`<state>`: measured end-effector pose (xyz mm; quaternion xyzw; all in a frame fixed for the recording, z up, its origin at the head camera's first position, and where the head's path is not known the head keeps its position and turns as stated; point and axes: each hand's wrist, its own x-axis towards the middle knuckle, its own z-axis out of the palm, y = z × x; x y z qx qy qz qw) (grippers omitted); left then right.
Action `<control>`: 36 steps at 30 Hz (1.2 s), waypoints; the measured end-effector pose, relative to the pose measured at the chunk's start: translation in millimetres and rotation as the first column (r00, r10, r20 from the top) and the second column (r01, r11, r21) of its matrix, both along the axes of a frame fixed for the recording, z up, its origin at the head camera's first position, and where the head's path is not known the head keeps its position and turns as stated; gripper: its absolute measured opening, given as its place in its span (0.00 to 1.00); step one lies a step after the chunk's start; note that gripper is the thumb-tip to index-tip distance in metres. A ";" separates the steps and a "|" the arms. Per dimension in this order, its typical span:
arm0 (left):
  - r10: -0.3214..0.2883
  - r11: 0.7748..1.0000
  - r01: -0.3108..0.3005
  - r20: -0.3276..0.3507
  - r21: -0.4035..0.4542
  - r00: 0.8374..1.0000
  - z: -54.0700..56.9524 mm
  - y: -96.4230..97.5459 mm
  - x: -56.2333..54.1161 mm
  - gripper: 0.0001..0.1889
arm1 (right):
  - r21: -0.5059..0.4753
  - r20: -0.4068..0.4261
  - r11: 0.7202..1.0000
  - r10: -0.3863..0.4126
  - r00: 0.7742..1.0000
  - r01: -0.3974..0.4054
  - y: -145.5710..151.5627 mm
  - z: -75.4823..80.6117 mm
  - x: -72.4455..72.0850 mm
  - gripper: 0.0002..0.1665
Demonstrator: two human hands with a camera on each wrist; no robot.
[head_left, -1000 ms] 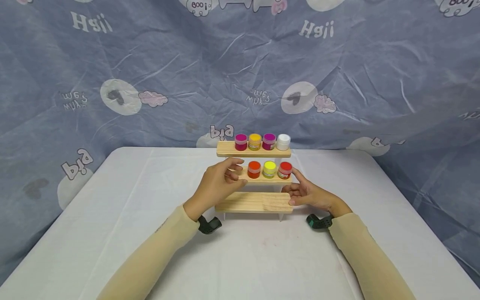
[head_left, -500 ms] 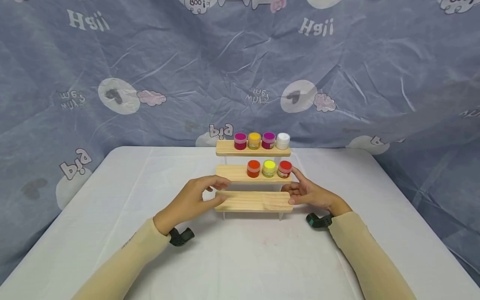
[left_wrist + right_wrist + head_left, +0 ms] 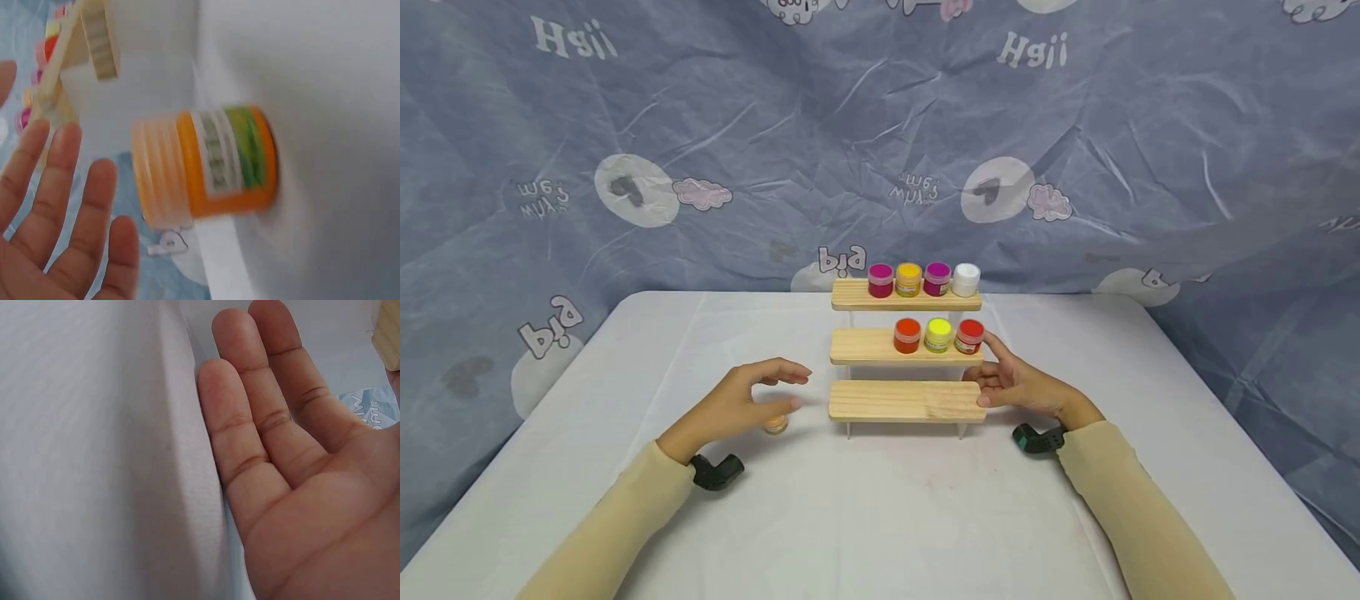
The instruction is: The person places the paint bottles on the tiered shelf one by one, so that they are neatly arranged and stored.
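Note:
My left hand (image 3: 730, 406) is held with fingers spread and nothing between them, left of a wooden three-tier display stand (image 3: 880, 402). Partly hidden under it, a small orange paint jar (image 3: 776, 425) stands on the table. The left wrist view shows this orange jar (image 3: 228, 162) close up, with a clear lid and a green and white label, apart from the fingers. My right hand (image 3: 1026, 390) rests at the stand's right end, thumb touching the bottom shelf and index finger beside a red jar (image 3: 969, 337). Its other fingers (image 3: 234, 412) hold nothing.
An orange-red jar (image 3: 907, 336) and a yellow jar (image 3: 937, 335) share the middle shelf with the red one. Several jars, including a white jar (image 3: 966, 280), line the top shelf. A printed blue cloth (image 3: 880, 125) hangs behind the white table (image 3: 925, 517).
My left hand has drawn back from the middle shelf, down and left to the orange jar on the table. The right hand has stayed at the stand's right end.

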<state>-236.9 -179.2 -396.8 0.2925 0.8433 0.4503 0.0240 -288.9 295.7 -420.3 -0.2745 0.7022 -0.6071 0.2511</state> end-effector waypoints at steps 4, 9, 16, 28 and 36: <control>-0.014 1.000 0.014 0.054 -0.013 0.998 -4.5 -16.3 -11.1 0.24 | -0.001 0.000 1.000 0.001 1.000 -0.001 0.4 0.6 -0.3 0.69; -0.066 0.998 0.064 0.168 0.018 0.984 -8.8 -35.0 -20.9 0.26 | 0.002 0.008 1.000 -0.010 1.000 0.010 1.6 0.4 0.1 0.70; -0.143 0.990 0.135 0.350 0.048 0.926 -16.0 -51.2 -25.7 0.31 | -0.004 0.006 1.000 -0.009 1.000 0.009 1.8 -0.5 -0.2 0.69; -0.137 0.977 0.173 0.254 -0.122 0.957 -24.5 -49.8 -23.9 0.27 | -0.013 0.005 1.000 0.001 1.000 -0.001 0.6 0.1 -0.6 0.68; -0.134 0.981 0.165 0.261 -0.100 0.956 -27.5 -47.1 -22.7 0.22 | -0.013 0.009 1.000 0.008 1.000 -0.008 -0.6 -0.3 -1.2 0.68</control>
